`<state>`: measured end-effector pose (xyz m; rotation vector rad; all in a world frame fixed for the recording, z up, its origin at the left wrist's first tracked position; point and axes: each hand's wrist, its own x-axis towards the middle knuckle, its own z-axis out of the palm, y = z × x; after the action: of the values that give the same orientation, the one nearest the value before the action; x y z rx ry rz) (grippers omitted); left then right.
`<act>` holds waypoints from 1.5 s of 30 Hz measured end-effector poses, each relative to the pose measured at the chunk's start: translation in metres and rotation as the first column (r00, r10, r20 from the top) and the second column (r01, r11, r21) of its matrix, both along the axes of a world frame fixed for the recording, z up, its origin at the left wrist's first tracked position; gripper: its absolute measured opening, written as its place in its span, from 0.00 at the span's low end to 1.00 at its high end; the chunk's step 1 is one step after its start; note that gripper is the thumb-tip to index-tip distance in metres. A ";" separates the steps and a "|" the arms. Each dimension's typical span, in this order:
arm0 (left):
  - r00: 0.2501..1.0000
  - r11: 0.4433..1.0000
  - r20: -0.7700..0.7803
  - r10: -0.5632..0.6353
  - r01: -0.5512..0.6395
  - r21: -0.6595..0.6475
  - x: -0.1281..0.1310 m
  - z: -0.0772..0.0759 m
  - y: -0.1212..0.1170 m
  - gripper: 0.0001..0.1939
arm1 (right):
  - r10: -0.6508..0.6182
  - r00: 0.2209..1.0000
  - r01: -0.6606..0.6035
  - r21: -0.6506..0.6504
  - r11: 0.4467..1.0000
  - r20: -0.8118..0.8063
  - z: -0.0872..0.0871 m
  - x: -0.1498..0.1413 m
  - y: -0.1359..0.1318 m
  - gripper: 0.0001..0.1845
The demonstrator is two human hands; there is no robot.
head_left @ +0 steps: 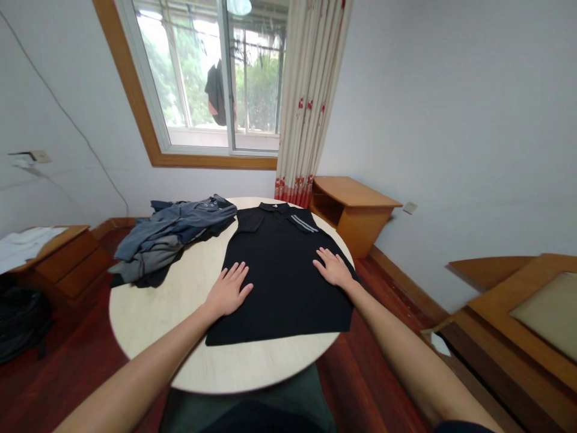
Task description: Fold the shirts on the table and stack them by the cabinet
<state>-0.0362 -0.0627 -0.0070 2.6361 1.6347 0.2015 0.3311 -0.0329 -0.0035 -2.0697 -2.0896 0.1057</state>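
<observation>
One shirt (282,288) lay flat on a round table (148,328)

Both palms were down on the black cloth, fingers loosely spread, released rather than clenched. The left hand (228,290) rested on the shirt's left edge, partway between hem and collar (274,207); its thumb pointed inward over the cloth. The right hand (333,267) lay on the opposite side, a little nearer the window (193,78), fingers angled in toward the middle. Both arms reached forward from the near side of the table.

The shirt was laid out with its collar toward the window and its hem toward the person. Two short sleeves lay by the shoulders; the right-hand one bore pale stripes (304,224). The hem's right corner stretched past the table's rim.

Just left of the shirt, a pile (169,237) of grey, blue and dark clothes lay heaped on the same table, partly over its edge.

Beyond the table, a cream curtain (309,90) with red marks hung beside the window, and a wooden cabinet (360,192) stood near it. At the far left, white cloth (24,246) lay on a nightstand (67,258); the dark shape below looked like a bag (22,322), though the dim corner left that uncertain. The floor (365,373) was reddish wood.
</observation>
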 end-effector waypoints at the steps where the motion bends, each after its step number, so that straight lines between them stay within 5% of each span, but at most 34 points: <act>1: 0.999 0.999 0.008 0.035 -0.036 0.016 -0.001 0.001 -0.002 0.32 | -0.021 1.000 0.021 0.009 1.000 0.008 0.000 0.002 -0.003 0.31; 7: 0.939 0.938 0.071 0.337 -0.342 0.061 -0.013 0.016 -0.002 0.28 | 0.045 0.999 -0.046 0.083 0.996 0.013 0.012 -0.032 -0.010 0.25; 15: 0.872 0.874 0.175 0.457 -0.404 -0.269 -0.023 0.031 -0.020 0.26 | 0.248 0.958 -0.242 0.055 0.969 -0.146 0.033 -0.104 0.004 0.21; 21: 0.747 0.852 0.493 0.445 -0.184 -0.491 -0.034 0.022 -0.029 0.31 | 0.237 0.960 -0.229 0.066 0.971 -0.147 0.025 -0.112 0.019 0.18; 24: 0.706 0.874 0.588 0.396 -0.095 -0.476 -0.024 0.033 -0.030 0.34 | 0.237 0.962 -0.223 0.114 0.968 -0.134 0.018 -0.111 0.018 0.15; 28: 0.768 0.963 0.617 0.170 0.004 -0.271 0.024 0.060 -0.034 0.32 | 0.211 0.965 -0.188 0.152 0.970 -0.157 0.014 -0.111 0.019 0.12; 31: 0.843 0.956 0.537 -0.039 0.188 -0.225 0.067 0.065 -0.043 0.27 | 0.199 0.955 -0.172 0.137 0.976 -0.219 0.015 -0.110 0.025 0.12; 35: 0.922 0.879 0.355 -0.155 0.292 -0.376 0.094 0.056 -0.051 0.22 | 0.250 0.882 -0.217 0.126 0.968 -0.400 0.016 -0.107 0.037 0.12; 40: 0.895 0.765 0.415 -0.165 0.382 -0.519 0.086 0.052 -0.038 0.23 | 0.284 0.787 -0.295 0.069 0.953 -0.547 0.014 -0.115 0.049 0.16; 44: 0.859 0.432 0.511 -0.042 0.477 -0.766 0.067 0.059 0.000 0.26 | 0.315 0.796 -0.357 0.020 0.934 -0.516 0.016 -0.125 0.052 0.23; 45: 0.855 0.405 0.519 0.020 0.467 -0.786 0.061 0.061 0.015 0.25 | 0.325 0.801 -0.373 0.005 0.928 -0.502 0.018 -0.126 0.054 0.23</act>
<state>0.0252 -0.0482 0.0538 1.7041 0.7826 -0.0727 0.2049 0.0208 0.0145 -1.4506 -2.1167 0.7256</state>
